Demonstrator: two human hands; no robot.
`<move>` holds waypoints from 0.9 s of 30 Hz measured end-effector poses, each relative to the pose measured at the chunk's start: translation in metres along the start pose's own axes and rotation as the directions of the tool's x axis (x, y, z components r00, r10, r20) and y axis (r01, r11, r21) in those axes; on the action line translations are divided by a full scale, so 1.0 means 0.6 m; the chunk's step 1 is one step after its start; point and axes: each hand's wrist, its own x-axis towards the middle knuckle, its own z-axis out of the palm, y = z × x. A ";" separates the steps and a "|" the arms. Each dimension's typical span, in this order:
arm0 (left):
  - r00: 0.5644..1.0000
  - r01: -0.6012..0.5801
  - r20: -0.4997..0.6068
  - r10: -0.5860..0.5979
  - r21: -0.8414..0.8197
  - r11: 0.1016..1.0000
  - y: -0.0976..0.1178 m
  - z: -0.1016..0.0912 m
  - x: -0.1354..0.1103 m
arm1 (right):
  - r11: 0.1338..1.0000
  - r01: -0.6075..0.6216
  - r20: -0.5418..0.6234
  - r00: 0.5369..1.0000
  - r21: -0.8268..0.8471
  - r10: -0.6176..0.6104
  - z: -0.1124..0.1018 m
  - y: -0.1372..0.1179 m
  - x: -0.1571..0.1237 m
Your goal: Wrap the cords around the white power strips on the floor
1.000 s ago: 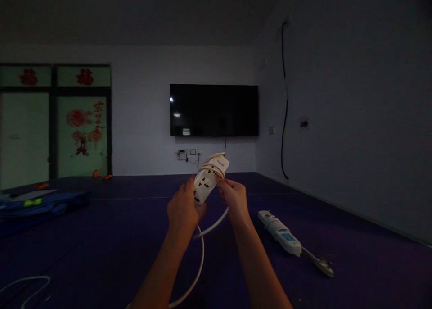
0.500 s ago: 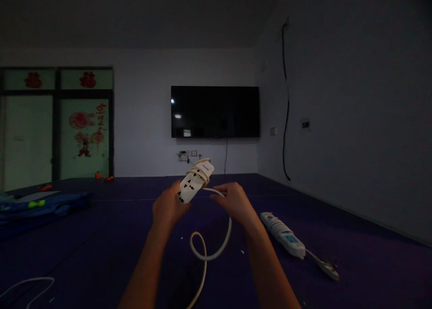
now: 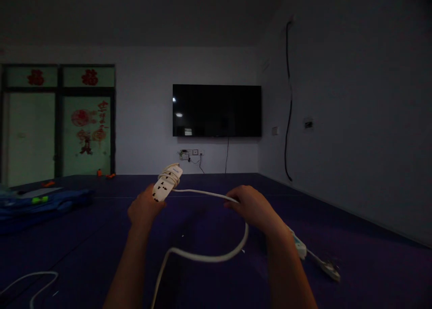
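Note:
My left hand (image 3: 146,208) is closed round the lower end of a white power strip (image 3: 162,188), which it holds up at a tilt. Several turns of white cord circle the strip's upper part. From there the power cord (image 3: 205,193) stretches to the right, where my right hand (image 3: 251,205) pinches it. Beyond that hand the cord hangs in a wide loop and runs down past the bottom edge of the view. A second power strip (image 3: 299,247) lies on the purple surface, partly hidden behind my right forearm; its plug (image 3: 329,270) rests to the right.
Blue cloth (image 3: 72,198) with a bright green item (image 3: 39,200) lies at the left. Another white cable (image 3: 42,275) curves at the lower left. Small orange objects (image 3: 110,176) sit farther back. A television (image 3: 217,111) hangs on the far wall; a dark cable (image 3: 286,138) dangles at the right.
My hands have moved apart: the left went left with the power strip, the right went right with the cord. The cord between them is longer and straighter. My right forearm now covers more of the second strip.

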 end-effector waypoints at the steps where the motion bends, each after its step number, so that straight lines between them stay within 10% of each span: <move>1: 0.999 -0.035 0.025 0.035 0.029 0.999 -0.002 0.001 0.000 | 0.999 0.035 -0.047 0.998 -0.034 -0.037 -0.005 -0.006 -0.002; 7: 0.930 -0.341 0.172 0.325 0.071 0.937 0.025 -0.006 -0.022 | 0.980 0.193 -0.301 0.933 -0.039 -0.196 -0.027 -0.017 -0.007; 18: 0.741 -0.670 0.146 0.655 0.091 0.737 0.107 -0.032 -0.096 | 0.904 0.329 -0.683 0.728 0.271 -0.061 -0.023 -0.004 -0.008; 27: 0.601 -0.796 0.164 0.782 0.041 0.604 0.135 -0.037 -0.128 | 0.908 0.271 -0.661 0.750 0.319 0.009 -0.016 -0.001 -0.001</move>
